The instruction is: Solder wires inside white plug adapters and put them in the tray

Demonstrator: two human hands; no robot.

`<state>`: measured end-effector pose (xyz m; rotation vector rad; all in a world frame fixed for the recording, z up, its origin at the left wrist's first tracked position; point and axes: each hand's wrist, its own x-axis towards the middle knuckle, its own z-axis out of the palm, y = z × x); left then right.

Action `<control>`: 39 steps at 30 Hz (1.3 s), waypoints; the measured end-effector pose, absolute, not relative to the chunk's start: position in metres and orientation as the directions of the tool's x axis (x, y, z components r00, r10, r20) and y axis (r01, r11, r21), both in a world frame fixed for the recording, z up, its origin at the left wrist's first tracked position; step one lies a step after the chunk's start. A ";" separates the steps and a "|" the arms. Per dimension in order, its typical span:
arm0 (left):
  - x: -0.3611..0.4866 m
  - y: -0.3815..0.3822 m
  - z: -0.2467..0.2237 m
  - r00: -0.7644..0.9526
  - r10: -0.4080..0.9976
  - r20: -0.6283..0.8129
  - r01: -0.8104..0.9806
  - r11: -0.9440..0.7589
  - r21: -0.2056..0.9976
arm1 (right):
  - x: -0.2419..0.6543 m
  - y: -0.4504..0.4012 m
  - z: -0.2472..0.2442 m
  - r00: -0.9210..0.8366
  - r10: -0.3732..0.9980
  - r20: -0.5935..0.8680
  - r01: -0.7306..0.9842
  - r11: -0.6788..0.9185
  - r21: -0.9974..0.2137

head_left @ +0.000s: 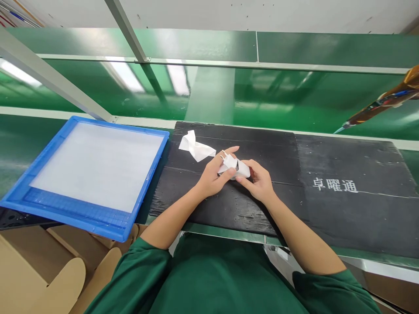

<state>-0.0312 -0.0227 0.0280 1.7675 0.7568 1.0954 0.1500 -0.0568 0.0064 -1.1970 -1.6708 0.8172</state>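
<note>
A small white plug-in charger (242, 169) with two prongs is held between my hands above the black mat. My left hand (214, 176) is closed on its prong end, thumb across the near side and forefinger stretched behind it. The prongs point up and to the left. My right hand (260, 181) grips the other end between thumb and fingers. A dark gap shows in the middle of the charger; I cannot tell whether it is a slot or a marking. Just beyond my left hand lies a creased white cloth or tissue (199, 151).
The black mat (278, 152) with white lettering covers the bench before me. At left is a blue tray (75, 220) holding a white sheet (101, 163). A tool with a pale tip (366, 115) hangs at right. Cardboard boxes (29, 261) stand below left; metal posts (126, 28) rise behind.
</note>
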 end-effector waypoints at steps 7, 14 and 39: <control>-0.027 -0.024 0.022 0.361 0.901 0.239 -0.107 -0.214 0.971 | 0.144 -0.060 0.007 -0.061 0.939 0.339 0.360 0.337 -0.870; -0.026 -0.023 0.022 0.319 0.928 0.192 -0.112 -0.164 0.980 | 0.142 -0.063 0.004 -0.038 0.941 0.335 0.300 0.330 -0.895; -0.022 -0.024 0.013 0.351 0.928 0.124 -0.260 -0.030 0.965 | 0.142 -0.066 0.004 -0.066 0.761 0.645 0.334 0.626 -0.704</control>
